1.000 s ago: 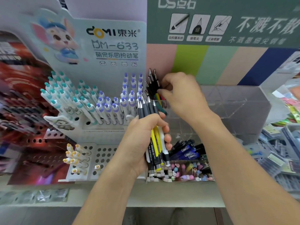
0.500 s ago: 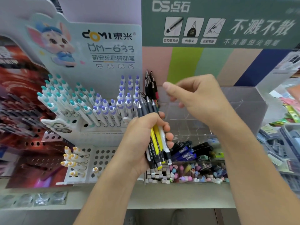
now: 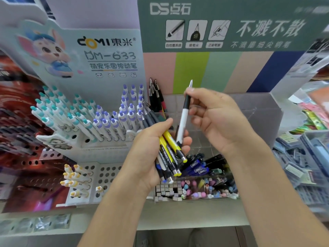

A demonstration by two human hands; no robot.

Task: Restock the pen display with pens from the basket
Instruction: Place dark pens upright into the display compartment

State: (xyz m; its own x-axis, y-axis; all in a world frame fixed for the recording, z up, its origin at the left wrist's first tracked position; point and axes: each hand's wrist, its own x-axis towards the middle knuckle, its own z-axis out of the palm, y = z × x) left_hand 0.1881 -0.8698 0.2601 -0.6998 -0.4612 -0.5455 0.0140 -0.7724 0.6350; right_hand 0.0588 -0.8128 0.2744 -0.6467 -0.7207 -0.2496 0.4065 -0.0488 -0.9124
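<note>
While the left hand (image 3: 154,154) grips a bundle of pens (image 3: 168,154) in its curled fingers, the right hand (image 3: 216,118) pinches a single white pen (image 3: 183,122) between thumb and fingertips. This pen has a black grip section and a silver tip that points upward; its lower end lies against the fingers of the left hand, just beside the bundle. The bundle contains yellow-barrelled and dark-barrelled pens, fanned so that their grey grip ends rise above the fist and their button ends project below it.

Behind both hands stands a clear acrylic display case (image 3: 258,111) with internal dividers. A few black pens (image 3: 156,97) stand upright in its rear left compartment, while blue and black pens (image 3: 197,166) lie in a lower front compartment. Small pastel erasers (image 3: 204,189) fill the front tray.

To the left, a white tiered rack (image 3: 106,145) holds rows of teal-capped pens (image 3: 57,111) and purple-capped pens (image 3: 124,111). A lower perforated tier (image 3: 106,175) carries a few yellow-capped pens (image 3: 73,180). Printed header cards rise behind both displays. All units rest on a pale shelf (image 3: 178,216).
</note>
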